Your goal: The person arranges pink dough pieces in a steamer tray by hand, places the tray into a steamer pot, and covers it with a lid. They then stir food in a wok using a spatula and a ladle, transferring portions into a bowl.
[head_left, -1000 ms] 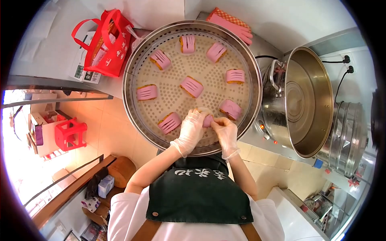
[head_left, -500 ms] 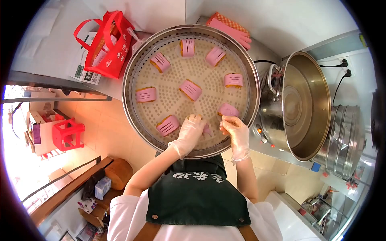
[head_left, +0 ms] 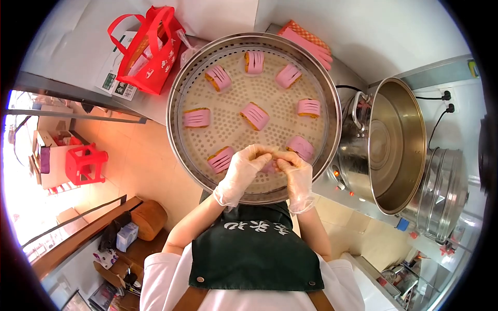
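Both hands wear clear plastic gloves. My left hand (head_left: 245,168) and my right hand (head_left: 295,173) meet fingertip to fingertip over the near side of a round metal steamer tray (head_left: 172,132). Their fingers are pinched; whatever is between them is too small or hidden to name. Just under the fingertips shows part of a pink roll (head_left: 270,167), mostly covered by the hands. Several more pink rolls with slits on top and orange filling lie spaced around the perforated liner, among them a centre roll (head_left: 254,115), a lower left roll (head_left: 221,159) and a lower right roll (head_left: 301,147).
A large steel pot (head_left: 397,145) stands at the right, with stacked steamer rings (head_left: 441,194) beside it. Behind the tray lie pink gloves (head_left: 308,45); a red bag (head_left: 150,57) sits at back left. A red stool (head_left: 85,163) is on the floor.
My right hand has moved left, away from the lower right roll, and its fingertips now meet those of my left hand. The view has shifted slightly.
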Tool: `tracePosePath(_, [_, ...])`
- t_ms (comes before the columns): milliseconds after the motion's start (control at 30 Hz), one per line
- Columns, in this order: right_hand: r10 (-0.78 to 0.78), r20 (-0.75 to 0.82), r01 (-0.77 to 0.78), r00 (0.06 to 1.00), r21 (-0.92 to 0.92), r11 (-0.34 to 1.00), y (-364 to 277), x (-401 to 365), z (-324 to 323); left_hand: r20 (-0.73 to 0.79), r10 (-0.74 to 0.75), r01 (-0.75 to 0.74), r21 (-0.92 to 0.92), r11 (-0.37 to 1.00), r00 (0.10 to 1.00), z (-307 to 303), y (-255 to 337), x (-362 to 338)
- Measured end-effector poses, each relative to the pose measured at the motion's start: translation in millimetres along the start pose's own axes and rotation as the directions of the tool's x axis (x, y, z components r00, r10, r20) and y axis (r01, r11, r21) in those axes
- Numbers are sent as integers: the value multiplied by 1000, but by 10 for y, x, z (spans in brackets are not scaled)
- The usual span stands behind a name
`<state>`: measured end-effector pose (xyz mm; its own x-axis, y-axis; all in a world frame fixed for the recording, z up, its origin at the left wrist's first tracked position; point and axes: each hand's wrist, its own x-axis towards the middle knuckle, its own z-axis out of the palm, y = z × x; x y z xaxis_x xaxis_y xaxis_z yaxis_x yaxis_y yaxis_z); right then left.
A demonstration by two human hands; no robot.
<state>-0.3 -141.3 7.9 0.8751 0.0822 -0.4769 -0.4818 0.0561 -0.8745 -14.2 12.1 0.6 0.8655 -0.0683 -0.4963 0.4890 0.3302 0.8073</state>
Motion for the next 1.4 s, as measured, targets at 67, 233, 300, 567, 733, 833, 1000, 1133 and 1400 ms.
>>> tracePosePath(67, [-29,29,30,999,-26,999,19,15,26,21,0,1,-66,998,1000,-32,-20,1])
tracePosePath(233, [-2,-4,2,1000,-15,1000,-79,-51,145,-22,58,-59,-71,996,998,-6,-8,-49])
tracePosePath(300, [-3,-27,2,1000,-32,999,-58,-69,172,-63,51,-55,-60,997,997,-13,-26,-56])
tracePosePath(567, [-50,-23,48,998,-94,994,47,-31,187,-129,50,-62,-92,994,990,-21,-34,-43])
tracePosePath(733, [17,49,-18,999,28,999,-135,-80,226,-116,-18,-2,-172,985,993,-48,17,-34])
tracePosePath(833, [-21,36,22,999,-17,1000,-75,-47,209,-93,25,-40,-162,986,995,-63,-63,2])
tracePosePath(1000, [-4,48,5,999,-22,1000,-15,-23,227,-75,3,-17,-177,984,997,-85,-67,-1])
tracePosePath(1133, [4,102,-5,995,10,1000,-171,-65,268,-14,-40,35,-250,968,999,-174,-25,15])
tracePosePath(1400, [34,114,-34,993,-8,999,-274,-38,249,63,20,-6,-204,979,998,-181,-5,25])
